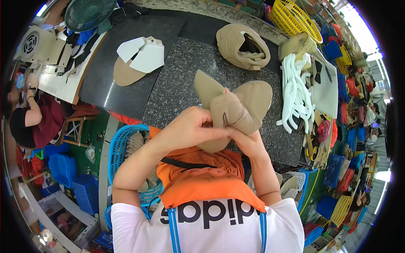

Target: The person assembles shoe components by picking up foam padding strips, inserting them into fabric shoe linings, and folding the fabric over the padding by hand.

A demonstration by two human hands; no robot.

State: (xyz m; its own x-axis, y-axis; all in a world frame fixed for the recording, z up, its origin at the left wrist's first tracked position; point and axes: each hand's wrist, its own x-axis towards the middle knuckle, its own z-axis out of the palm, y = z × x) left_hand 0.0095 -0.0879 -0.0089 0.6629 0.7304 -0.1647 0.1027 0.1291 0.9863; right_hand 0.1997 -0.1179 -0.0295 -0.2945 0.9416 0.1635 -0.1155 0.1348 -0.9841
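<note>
My two hands hold a tan fabric cap [252, 99] above the dark speckled tabletop, close to my body. Its panels are folded and bunched, and one pointed flap sticks up at the left. My left hand [190, 125] pinches the cap's near left side. From below, my right hand [248, 141] grips it, thumb reaching toward the left fingers; some fingertips are hidden behind the fabric. Farther back lies another tan cap [230, 44], its dark opening showing. At the back left, white stiff panels [147, 55] rest on a tan rounded brim piece [126, 74].
Pale mint looped strips [295, 90] are heaped at the table's right, beside a yellow basket [295, 19] farther back. A blue basket [122, 143] with tan pieces stands below the left edge. A green fan [88, 12] is at the far left; another person [31, 114] sits there.
</note>
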